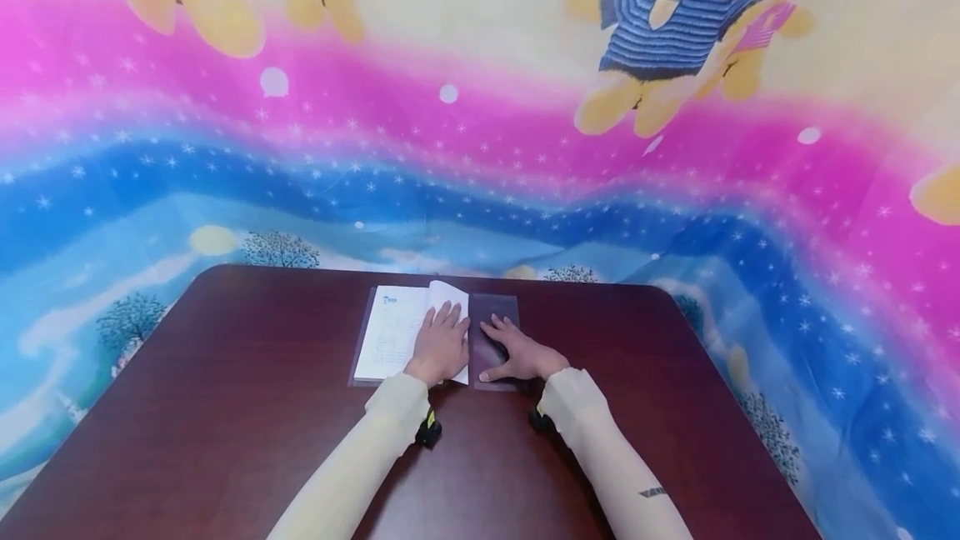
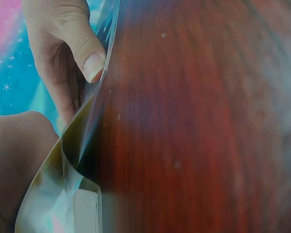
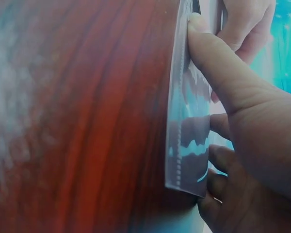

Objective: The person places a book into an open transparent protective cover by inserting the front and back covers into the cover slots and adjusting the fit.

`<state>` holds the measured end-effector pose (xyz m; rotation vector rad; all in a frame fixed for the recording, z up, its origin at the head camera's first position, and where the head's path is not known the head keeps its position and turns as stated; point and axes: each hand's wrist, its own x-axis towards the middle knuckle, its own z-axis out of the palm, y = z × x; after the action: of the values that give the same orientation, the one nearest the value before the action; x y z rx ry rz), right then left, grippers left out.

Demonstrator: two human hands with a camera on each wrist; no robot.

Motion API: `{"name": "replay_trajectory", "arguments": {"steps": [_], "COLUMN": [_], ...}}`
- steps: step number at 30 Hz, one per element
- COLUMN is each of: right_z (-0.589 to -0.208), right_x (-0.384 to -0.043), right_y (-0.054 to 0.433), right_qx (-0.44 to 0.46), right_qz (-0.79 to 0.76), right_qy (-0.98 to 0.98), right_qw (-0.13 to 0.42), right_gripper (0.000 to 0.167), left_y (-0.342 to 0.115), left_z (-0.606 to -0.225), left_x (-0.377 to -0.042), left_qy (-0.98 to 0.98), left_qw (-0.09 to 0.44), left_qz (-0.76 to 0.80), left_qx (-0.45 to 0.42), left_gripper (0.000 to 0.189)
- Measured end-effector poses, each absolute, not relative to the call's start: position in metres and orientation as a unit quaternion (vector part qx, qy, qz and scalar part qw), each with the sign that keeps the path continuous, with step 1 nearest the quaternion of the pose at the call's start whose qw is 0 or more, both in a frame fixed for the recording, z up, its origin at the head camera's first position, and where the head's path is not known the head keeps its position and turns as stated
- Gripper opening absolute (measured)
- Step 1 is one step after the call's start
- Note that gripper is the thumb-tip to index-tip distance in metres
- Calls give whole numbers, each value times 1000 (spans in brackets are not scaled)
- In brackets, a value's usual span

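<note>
A notebook in a clear plastic cover lies spread on the table, with white printed pages on its left side and a bare see-through flap on its right. My left hand rests with extended fingers on the pages near the fold, where the top sheet bows upward. Spread over the clear flap is my right hand, its thumb and fingers apart. In the right wrist view, the right thumb lies along the edge of the plastic cover. The left wrist view shows the sheet curving beside the left hand.
The dark reddish-brown table has rounded far corners. Right behind it hangs a colourful cloth backdrop with printed bears. Each wrist carries a small black device, the left one just below the notebook's near edge.
</note>
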<state>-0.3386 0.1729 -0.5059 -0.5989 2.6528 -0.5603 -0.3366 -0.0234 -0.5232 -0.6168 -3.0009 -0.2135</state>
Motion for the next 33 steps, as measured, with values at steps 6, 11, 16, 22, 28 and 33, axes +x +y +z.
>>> {"name": "replay_trajectory", "arguments": {"steps": [6, 11, 16, 22, 28, 33], "right_z": [-504, -503, -505, -507, -509, -510], "right_x": [-340, -338, -336, -334, -334, -336], "right_y": [172, 172, 171, 169, 170, 170], "right_qx": [-214, -213, -210, -203, -205, -202], "right_qz": [-193, -185, -185, -185, -185, -192], "right_qy": [941, 940, 940, 941, 940, 941], "right_qw": [175, 191, 196, 196, 200, 192], "right_gripper": [99, 99, 100, 101, 102, 102], "left_y": [-23, -21, -21, -21, -20, -19], "left_z": [-521, -524, -524, -525, -528, -528], "left_x": [-339, -341, -340, -337, -337, -338], "left_qy": [-978, -978, -979, -978, -978, -978], "left_qw": [32, 5, -2, -2, -3, 4], "left_qz": [-48, -48, -38, -28, -22, -23], "left_qx": [-201, -205, -202, -206, -207, -207], "left_gripper": [49, 50, 50, 50, 50, 49]}}
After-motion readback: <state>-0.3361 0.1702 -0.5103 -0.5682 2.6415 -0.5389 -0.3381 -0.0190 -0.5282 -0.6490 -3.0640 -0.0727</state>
